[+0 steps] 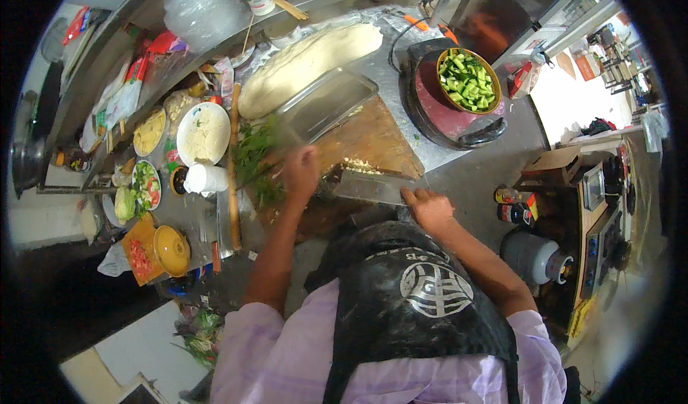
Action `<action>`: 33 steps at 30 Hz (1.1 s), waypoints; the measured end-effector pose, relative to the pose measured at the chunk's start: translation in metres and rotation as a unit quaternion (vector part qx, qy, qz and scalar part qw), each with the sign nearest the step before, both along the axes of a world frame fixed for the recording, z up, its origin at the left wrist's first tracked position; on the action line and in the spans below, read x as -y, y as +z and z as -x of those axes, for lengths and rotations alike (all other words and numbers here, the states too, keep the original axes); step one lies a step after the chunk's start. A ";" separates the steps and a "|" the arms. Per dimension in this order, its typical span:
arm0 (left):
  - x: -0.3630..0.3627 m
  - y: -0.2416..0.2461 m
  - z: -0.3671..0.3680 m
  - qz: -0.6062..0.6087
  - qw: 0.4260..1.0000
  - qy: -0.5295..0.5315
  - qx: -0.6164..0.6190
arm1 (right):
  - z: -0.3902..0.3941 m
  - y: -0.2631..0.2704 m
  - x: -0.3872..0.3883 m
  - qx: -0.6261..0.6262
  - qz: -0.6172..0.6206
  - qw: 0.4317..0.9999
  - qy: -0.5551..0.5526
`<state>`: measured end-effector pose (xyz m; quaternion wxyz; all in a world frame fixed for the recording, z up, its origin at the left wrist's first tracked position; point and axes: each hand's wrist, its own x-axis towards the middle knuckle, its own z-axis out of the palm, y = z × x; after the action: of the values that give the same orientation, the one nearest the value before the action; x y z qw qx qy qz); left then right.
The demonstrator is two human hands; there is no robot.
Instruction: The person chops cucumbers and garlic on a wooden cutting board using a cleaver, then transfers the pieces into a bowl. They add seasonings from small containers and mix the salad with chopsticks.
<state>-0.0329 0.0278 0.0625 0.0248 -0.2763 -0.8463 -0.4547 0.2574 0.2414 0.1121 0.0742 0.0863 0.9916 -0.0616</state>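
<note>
My right hand (430, 209) grips the end of a broad cleaver (373, 187), whose blade lies low over the near edge of a wooden cutting board (371, 141). Finely chopped pale bits (360, 165) lie along the blade's far side. My left hand (301, 170), blurred, is over the board's left part, beside leafy green herbs (255, 154); whether it holds anything I cannot tell. Just beyond it a rectangular metal tray (328, 103) rests at the board's far side. A long mass of dough (309, 68) lies behind the tray.
A bowl of chopped cucumber (468, 80) sits on a black electric griddle (457, 130) at the right. Left of the board are a rolling pin (235, 167), a white plate (203, 134), a white cup (207, 178) and a yellow bowl (172, 251). A metal shelf (215, 44) runs above the counter.
</note>
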 end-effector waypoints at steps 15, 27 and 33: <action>-0.126 -0.044 -0.060 0.077 0.952 -0.291 -0.059 | -0.003 0.022 -0.042 -0.123 -0.093 0.983 0.101; -0.097 -0.066 -0.020 -0.013 0.992 -0.050 -0.113 | -0.041 -0.004 -0.056 0.021 0.330 0.882 -0.334; -0.146 -0.025 -0.083 -0.024 0.990 -0.050 -0.132 | 0.017 -0.006 -0.024 -0.015 0.644 0.619 -0.449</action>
<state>0.0504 0.1741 0.0374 0.1203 -0.3749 -0.8096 -0.4354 0.2405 0.2659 0.1066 0.0595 0.4501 0.5363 -0.7115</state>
